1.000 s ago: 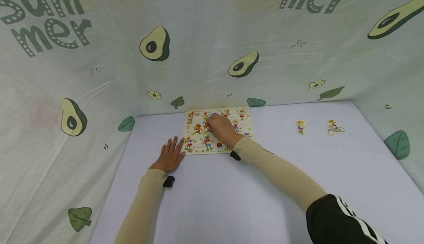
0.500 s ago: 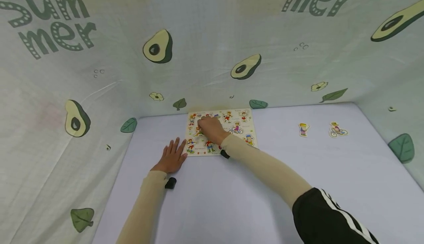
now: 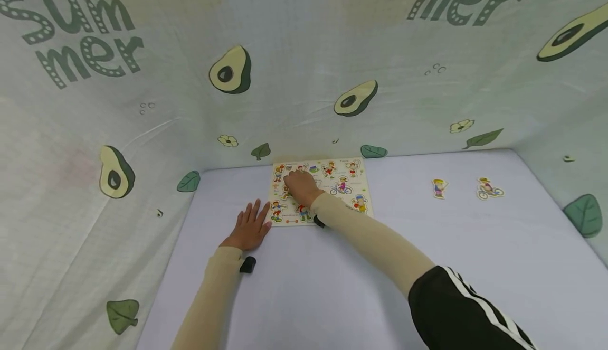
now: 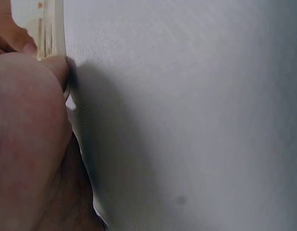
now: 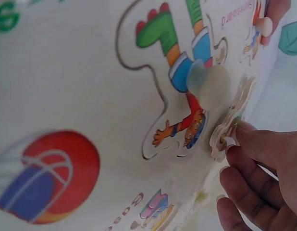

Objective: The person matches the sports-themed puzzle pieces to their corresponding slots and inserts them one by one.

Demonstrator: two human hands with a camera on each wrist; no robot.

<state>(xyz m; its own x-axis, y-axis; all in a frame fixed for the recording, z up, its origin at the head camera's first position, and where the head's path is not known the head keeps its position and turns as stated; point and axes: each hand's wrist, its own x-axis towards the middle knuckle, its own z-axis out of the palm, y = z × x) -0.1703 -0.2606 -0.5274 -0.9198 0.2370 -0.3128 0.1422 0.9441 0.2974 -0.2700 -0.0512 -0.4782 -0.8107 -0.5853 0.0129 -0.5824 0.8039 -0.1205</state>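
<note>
A cream peg puzzle board [image 3: 362,180] with several printed child figures lies at the far side of the table. My right hand [image 3: 303,187] is over its left half. In the right wrist view, thumb and forefinger pinch the knob of a wooden puzzle piece [image 5: 219,139], which sits tilted at the board surface; its picture is mostly hidden. Next to it, a roller skater piece [image 5: 181,72] with a pale round knob lies in its outline. My left hand [image 3: 247,228] lies flat, fingers spread, its fingertips and thumb at the board's left edge.
Two loose puzzle pieces lie on the white table [image 3: 380,297] to the right: a figure with a stick [image 3: 439,188] and a cyclist [image 3: 489,188]. A cloth [image 3: 294,38] printed with avocados and leaves hangs behind the table and along its sides.
My right hand has moved left across the board, uncovering figures on its right half. The left hand stays in place at the board's edge. The head view has shifted slightly.
</note>
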